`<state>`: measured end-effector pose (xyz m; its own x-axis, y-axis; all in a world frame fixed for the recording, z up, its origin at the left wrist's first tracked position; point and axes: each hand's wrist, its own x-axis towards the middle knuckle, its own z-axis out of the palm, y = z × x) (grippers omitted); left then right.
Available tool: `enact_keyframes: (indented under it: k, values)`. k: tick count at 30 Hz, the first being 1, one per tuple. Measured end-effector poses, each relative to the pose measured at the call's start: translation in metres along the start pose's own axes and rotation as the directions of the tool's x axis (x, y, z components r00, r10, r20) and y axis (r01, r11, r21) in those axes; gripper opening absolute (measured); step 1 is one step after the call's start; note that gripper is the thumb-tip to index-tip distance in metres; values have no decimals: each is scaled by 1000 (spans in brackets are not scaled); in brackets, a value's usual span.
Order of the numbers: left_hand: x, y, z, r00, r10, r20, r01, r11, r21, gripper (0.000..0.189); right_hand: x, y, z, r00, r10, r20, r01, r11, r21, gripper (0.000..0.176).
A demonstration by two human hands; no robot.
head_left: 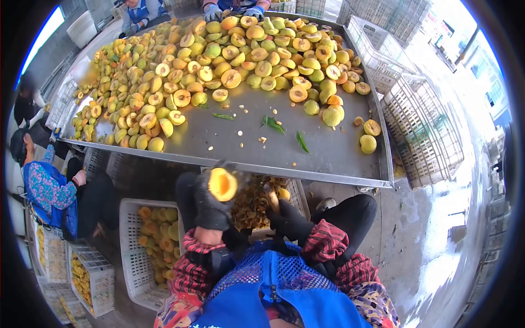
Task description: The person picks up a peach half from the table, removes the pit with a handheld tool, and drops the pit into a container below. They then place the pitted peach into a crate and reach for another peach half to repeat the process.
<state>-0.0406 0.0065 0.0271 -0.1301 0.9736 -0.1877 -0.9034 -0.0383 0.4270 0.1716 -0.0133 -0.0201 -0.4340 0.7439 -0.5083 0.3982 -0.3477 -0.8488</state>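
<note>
My left hand (210, 199), in a dark glove, holds a halved yellow fruit (222, 184) with its cut face turned up and its centre hollow. My right hand (287, 217), also in a dark glove, is closed on a small tool with a light wooden-looking handle (273, 200); its tip is blurred. Between and beneath both hands, a crate (298, 198) contains brown and yellow scraps. Beyond them, many halved fruits (231, 78) are heaped on the metal table (219, 134), along with green leaves (273, 124) and small pale pits.
A white crate of fruit halves (129, 240) stands on the floor at left. The table's metal rim (328, 179) runs just beyond my knees. Stacked crates (424, 131) stand right of the table. Co-workers sit at left and at the far side, one with gloved hands at the fruit.
</note>
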Motion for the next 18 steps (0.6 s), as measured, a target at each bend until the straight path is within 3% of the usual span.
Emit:
enact_keyframes:
  k: [1,2,3,5,7,8,10,11,12,14,16,18]
  values:
    - [0,21,-17,976,220,-5,-213,951,222,47,-5,-2,-6,996,-11,94,39,952,-304,31]
    - [0,43,-33,904,428,-9,-380,811,445,47,-10,-4,-13,985,8,173,94,813,-575,30]
    - [-3,69,-48,858,514,-7,-403,681,611,45,-8,7,-17,985,58,160,37,843,-536,30]
    - [-26,123,-80,836,545,-67,-219,443,869,39,-1,42,-22,977,159,145,-77,889,-451,32]
    - [-39,155,-74,844,497,-201,195,63,979,34,1,49,-27,977,185,105,-140,930,-339,31]
    - [-40,143,-11,755,532,-384,540,-171,824,30,2,50,-27,975,200,94,-167,946,-277,30]
    - [-9,135,-30,880,463,-102,124,-18,992,29,3,47,-28,980,171,104,-135,949,-284,30]
    - [6,132,-40,893,447,52,-95,75,993,28,3,47,-30,981,156,112,-117,949,-291,30]
    - [28,116,-20,943,332,13,-65,146,987,32,12,68,-24,995,-14,95,48,926,-374,30]
    - [76,66,27,986,144,84,-135,395,909,36,11,70,-22,996,-19,88,51,926,-374,31]
    - [129,18,63,977,60,205,-213,240,947,29,15,73,-22,995,11,95,27,924,-381,32]
    - [201,-26,78,980,7,197,-197,18,980,33,14,72,-26,994,38,105,0,938,-347,33]
